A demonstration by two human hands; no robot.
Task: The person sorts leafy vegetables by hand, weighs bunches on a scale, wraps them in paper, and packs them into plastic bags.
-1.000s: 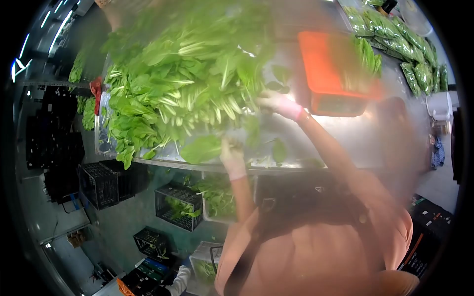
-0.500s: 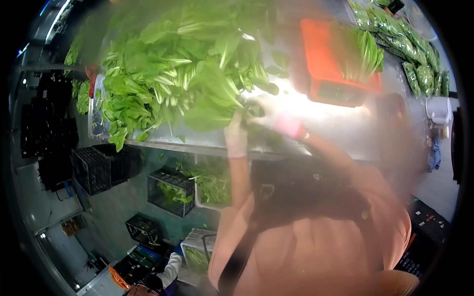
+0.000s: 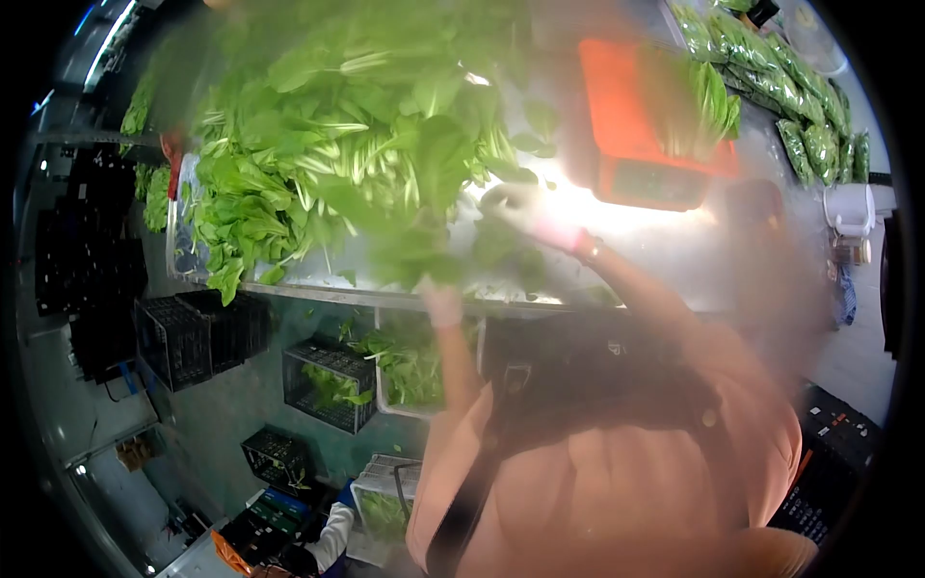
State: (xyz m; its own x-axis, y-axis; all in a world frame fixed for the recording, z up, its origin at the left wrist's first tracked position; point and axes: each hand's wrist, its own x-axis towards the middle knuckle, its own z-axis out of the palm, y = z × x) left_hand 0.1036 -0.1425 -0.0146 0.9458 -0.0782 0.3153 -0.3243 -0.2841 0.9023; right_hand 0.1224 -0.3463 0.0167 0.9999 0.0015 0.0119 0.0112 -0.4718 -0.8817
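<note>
My left hand (image 3: 441, 302), in a pale glove, is closed at the table's front edge on a blurred bunch of leafy greens (image 3: 416, 252). My right hand (image 3: 518, 206), also gloved and with a pink cuff, is over the bright metal table (image 3: 617, 275) with its fingers curled; what they hold, if anything, is unclear. Loose dark green leaves (image 3: 506, 252) lie just below it. A large heap of leafy greens with white stalks (image 3: 289, 154) covers the table's left and far side.
An orange-red basket (image 3: 641, 159) holding greens stands at the right back. Bagged greens (image 3: 805, 91) are piled beyond it. Below the table edge are a white crate (image 3: 383, 385) and a black crate (image 3: 328, 390) with leaves. Another person's sleeve (image 3: 335, 532) shows at the bottom.
My hands have moved apart. The left has drawn down toward the table edge with the greens, while the right stays over the table, slightly changed in pose.
</note>
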